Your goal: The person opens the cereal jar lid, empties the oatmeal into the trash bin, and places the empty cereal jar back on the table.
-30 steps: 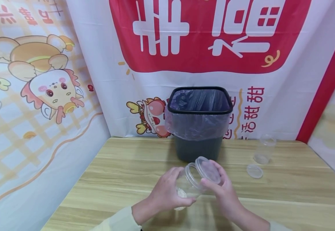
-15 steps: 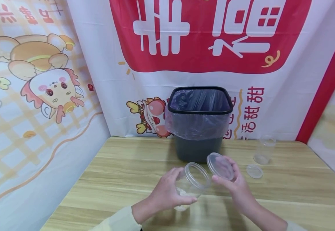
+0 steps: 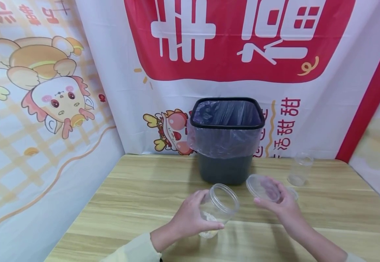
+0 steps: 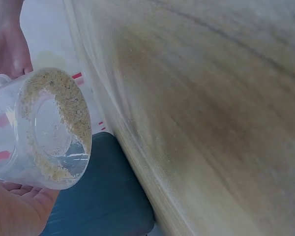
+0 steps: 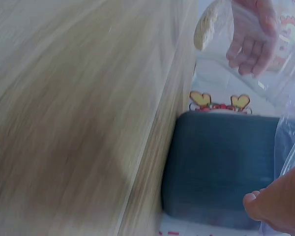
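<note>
My left hand (image 3: 190, 214) grips a clear plastic jar (image 3: 220, 207) around its side, tilted with its uncovered mouth toward the upper right. Pale yellowish crumbs (image 4: 69, 101) cling along the jar's bottom in the left wrist view; what they are cannot be told. To the right, my right hand (image 3: 283, 203) pinches a clear round lid (image 3: 263, 187) by its edge, apart from the jar. Behind both hands stands a dark trash bin (image 3: 226, 169) lined with a thin translucent bag (image 3: 224, 143).
On the wooden table (image 3: 137, 203), a second clear jar (image 3: 301, 169) stands upright at the back right. Another clear lid (image 3: 293, 193) lies before it, partly hidden behind my right hand. A printed cloth (image 3: 163, 94) hangs behind the table.
My right hand has drawn the lid off the jar's mouth and carried it to the right. My left hand has stayed nearly in place with the tilted jar.
</note>
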The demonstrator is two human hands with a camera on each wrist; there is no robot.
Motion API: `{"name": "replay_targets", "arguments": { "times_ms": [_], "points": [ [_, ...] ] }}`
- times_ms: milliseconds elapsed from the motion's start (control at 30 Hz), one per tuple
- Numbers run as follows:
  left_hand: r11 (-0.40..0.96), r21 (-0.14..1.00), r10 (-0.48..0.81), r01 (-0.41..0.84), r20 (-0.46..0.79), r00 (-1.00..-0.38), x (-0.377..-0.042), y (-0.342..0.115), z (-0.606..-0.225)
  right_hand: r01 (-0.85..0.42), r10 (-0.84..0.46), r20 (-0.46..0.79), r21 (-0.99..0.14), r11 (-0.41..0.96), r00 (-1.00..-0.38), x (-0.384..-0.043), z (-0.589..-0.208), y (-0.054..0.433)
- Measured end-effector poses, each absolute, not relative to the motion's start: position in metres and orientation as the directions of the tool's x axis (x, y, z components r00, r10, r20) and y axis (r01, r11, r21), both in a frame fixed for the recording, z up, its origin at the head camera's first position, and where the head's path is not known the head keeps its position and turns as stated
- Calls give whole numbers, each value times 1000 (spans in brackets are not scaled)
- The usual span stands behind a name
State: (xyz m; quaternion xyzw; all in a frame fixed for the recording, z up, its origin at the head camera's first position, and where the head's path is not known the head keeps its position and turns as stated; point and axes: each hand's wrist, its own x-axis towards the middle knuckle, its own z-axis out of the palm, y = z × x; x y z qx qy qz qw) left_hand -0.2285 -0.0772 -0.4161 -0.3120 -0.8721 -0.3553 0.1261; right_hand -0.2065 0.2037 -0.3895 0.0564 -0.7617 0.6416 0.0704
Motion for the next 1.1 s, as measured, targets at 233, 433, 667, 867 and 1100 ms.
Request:
{"name": "replay_targets", "arguments": {
  "times_ms": [233, 433, 667, 867, 1100],
  "points": [
    [538, 607, 437, 585, 393, -809, -229, -76, -415, -218, 64, 239, -947, 235, -969, -214, -397, 229],
    [527, 634, 432, 566, 373, -821, -231, -74, -416, -224, 98, 270, -915, 335, -958, -218, -399, 247],
    [512, 670, 423, 537, 348, -837, -235, -72, -418, -81, 141, 188, -831, 551, -972, -223, -391, 274],
    [503, 703, 415, 503, 314, -854, -238, -71, -421, -54, 108, 154, -778, 626, -982, -234, -389, 301],
    [494, 721, 430, 486, 283, -857, -239, -70, -424, -50, 51, 124, -695, 718, -991, -248, -388, 330]
  ]
}}
